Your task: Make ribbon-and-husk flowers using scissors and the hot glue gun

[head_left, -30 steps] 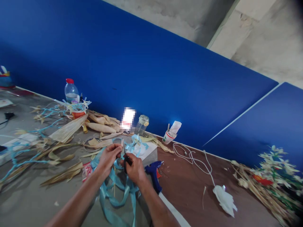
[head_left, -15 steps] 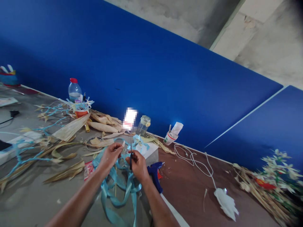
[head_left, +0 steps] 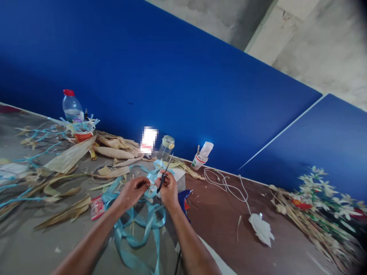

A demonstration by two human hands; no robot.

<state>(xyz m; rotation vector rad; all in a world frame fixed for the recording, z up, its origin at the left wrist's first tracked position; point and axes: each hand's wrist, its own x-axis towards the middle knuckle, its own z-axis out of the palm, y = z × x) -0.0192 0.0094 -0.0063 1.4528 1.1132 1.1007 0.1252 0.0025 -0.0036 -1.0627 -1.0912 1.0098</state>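
Because the scissors point(head_left: 163, 177) angle up over the blue ribbon point(head_left: 153, 225), their tips seem kept off skin. The right hand point(head_left: 169, 190) clamps their handles; the left hand point(head_left: 134, 191), also above the ribbon, pinches what looks like a pale scrap point(head_left: 151, 184). A glue gun point(head_left: 182, 198) lies right of the ribbon, perhaps for reach.

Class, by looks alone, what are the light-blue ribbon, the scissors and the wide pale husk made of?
Light-blue ribbon: probably synthetic satin; glossy sheen along its smooth loops.
Scissors: handles likely plastic, being dark; thin, pointed blades presumably metal, finish unclear.
Wide pale husk: seemingly dried leaf; matte, straw-coloured, streaked lengthwise.
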